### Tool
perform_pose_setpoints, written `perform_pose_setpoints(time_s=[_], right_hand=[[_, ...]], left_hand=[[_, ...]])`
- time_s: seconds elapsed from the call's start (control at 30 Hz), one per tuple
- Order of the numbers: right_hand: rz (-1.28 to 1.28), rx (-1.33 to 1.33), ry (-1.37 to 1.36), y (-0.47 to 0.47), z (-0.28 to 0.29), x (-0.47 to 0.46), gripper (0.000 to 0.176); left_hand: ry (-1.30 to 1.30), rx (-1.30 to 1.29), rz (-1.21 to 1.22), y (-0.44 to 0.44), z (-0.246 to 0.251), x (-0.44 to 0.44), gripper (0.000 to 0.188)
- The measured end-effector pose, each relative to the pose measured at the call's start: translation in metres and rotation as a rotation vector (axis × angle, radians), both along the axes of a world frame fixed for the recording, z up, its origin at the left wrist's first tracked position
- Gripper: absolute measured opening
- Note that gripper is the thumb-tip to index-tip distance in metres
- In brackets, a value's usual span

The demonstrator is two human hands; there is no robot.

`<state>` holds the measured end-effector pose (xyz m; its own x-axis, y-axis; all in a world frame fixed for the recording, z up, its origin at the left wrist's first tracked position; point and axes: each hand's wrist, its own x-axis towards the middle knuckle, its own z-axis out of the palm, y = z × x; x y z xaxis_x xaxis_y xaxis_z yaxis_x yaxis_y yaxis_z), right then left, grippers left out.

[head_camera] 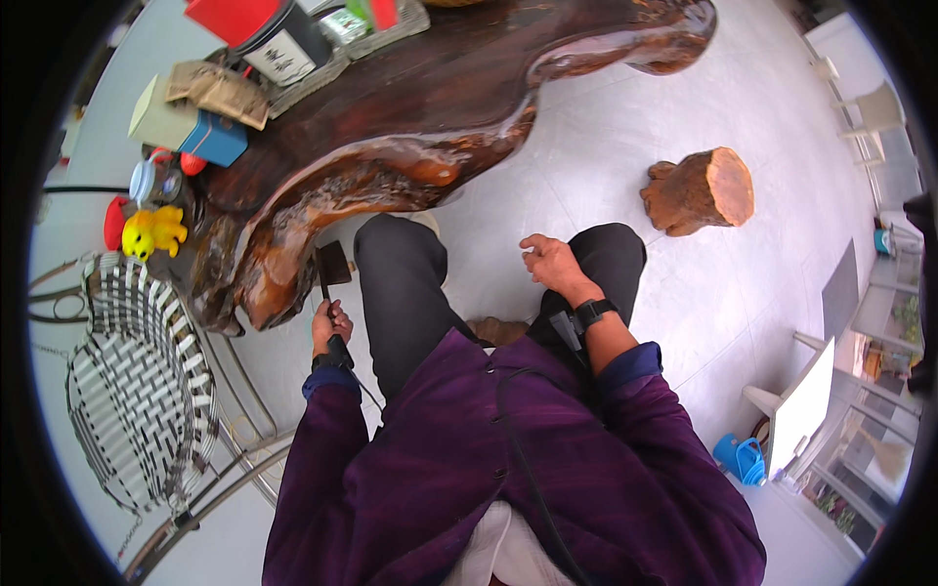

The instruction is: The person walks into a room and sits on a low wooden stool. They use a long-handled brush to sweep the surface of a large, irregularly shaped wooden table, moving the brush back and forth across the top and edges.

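My left hand (331, 324) is closed around the lower end of a thin dark stick-like object (324, 282), held beside my left knee. Its upper end meets a dark brown rectangular thing (335, 262) by the table's underside; I cannot tell whether the two are joined. Over my right thigh, my right hand (551, 264) hangs with loosely bent fingers apart and nothing in them. Both wrists carry black straps with small devices. In front of my knees runs a polished live-edge wood table (410, 110).
On the table's left stand a black canister (286, 44), a blue-and-cream box (190, 124), a lidded jar (155, 183) and a yellow animal figurine (154, 231). A woven hanging chair (139, 388) is at left. A log stool (700, 192) and a blue jug (740, 459) are at right.
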<state>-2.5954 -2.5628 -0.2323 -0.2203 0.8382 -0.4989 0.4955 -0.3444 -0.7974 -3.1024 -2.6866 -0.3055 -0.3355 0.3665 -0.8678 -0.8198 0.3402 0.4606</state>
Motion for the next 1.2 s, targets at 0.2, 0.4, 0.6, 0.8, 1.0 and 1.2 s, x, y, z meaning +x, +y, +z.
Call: perform_pose_setpoints(time_s=[0.2, 0.4, 0.6, 0.8, 1.0, 1.2], right_hand=[[-0.002, 0.049, -0.031, -0.006, 0.005, 0.009, 0.031], [0.030, 0.058, -0.064, -0.007, 0.008, 0.011, 0.032], [0.082, 0.184, -0.109, -0.006, -0.001, 0.010, 0.032], [0.178, 0.383, -0.166, -0.006, -0.022, 0.008, 0.031], [0.193, 0.333, -0.159, -0.004, -0.023, 0.010, 0.032], [0.080, 0.147, -0.104, -0.007, -0.004, 0.010, 0.032]], left_hand=[[-0.075, 0.179, -0.127, 0.034, 0.022, 0.029, 0.029], [-0.139, 0.268, -0.157, 0.055, 0.053, 0.044, 0.031], [-0.210, 0.358, -0.180, 0.053, 0.095, 0.048, 0.033], [-0.232, 0.366, -0.172, 0.047, 0.142, 0.062, 0.036], [-0.195, 0.375, -0.185, 0.045, 0.171, 0.087, 0.035], [-0.207, 0.431, -0.206, 0.046, 0.181, 0.093, 0.033]])
